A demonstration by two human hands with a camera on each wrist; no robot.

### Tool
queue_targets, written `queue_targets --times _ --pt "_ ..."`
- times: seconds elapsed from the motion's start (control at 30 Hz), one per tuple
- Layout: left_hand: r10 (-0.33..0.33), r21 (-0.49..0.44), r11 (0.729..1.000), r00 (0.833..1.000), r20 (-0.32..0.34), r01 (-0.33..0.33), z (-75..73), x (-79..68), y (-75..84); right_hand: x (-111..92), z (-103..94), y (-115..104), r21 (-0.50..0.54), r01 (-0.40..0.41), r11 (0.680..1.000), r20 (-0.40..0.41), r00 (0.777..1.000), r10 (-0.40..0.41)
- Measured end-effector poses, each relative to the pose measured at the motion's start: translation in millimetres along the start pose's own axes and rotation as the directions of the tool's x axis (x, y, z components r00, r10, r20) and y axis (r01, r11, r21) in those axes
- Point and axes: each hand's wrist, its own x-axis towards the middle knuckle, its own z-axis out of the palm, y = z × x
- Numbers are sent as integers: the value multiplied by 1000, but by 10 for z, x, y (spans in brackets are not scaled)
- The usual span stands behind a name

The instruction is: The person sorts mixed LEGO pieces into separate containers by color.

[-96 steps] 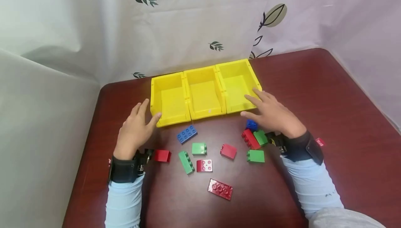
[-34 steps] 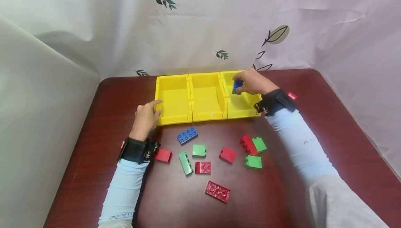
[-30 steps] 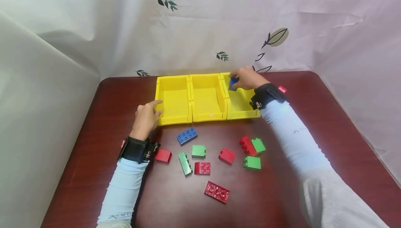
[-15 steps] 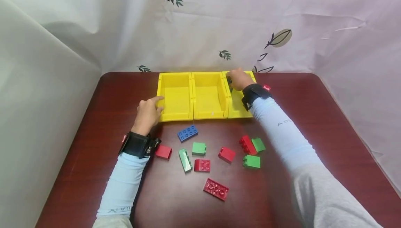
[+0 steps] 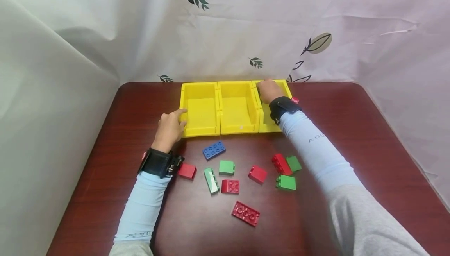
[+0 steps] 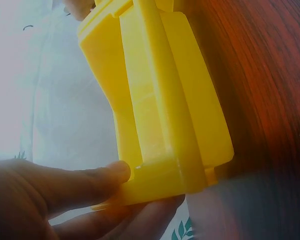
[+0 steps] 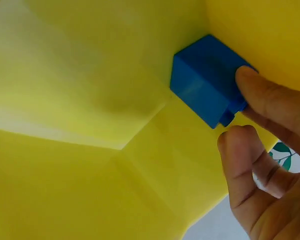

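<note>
My right hand reaches into the right yellow bin of a row of three. In the right wrist view its fingers are on a small blue toy brick by the bin's wall, one fingertip on its face and another digit curled just below its studs. The head view mostly hides this brick behind the hand. My left hand pinches the edge of the left yellow bin. In the left wrist view one digit lies on the rim and other fingers on the outer side.
Before the bins on the dark red table lie a flat blue brick, several green bricks including one, and several red bricks including a long upturned one. A red brick touches a green brick. A pale curtain hangs behind.
My right hand has picked up the small blue brick from the table and carried it deep into the right bin. My left hand has moved onto the left bin's edge and stays there.
</note>
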Motion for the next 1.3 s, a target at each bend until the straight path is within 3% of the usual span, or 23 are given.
queue_targets --times 0.33,0.57,0.83,0.93,1.13,1.3 --pt "11 -9 1000 1000 5 -11 -6 4 -5 -62 -38 -34 203 -2 979 -13 1000 5" --pt "4 19 1000 1000 31 -5 -5 0 15 -93 -28 -42 185 5 983 -44 999 4" --pt "8 29 1000 1000 17 -9 -20 3 9 -50 -62 -29 194 16 981 -42 999 -8" --pt "9 27 1000 1000 10 -9 -13 -10 10 -70 -84 -27 199 49 979 -81 996 -33" --pt "12 36 999 1000 15 -13 11 -22 -6 -326 -140 -97 176 191 966 -283 949 -137" --pt "26 40 999 1000 0 -26 -18 -21 -6 -705 -223 -352 147 346 927 -295 909 -293"
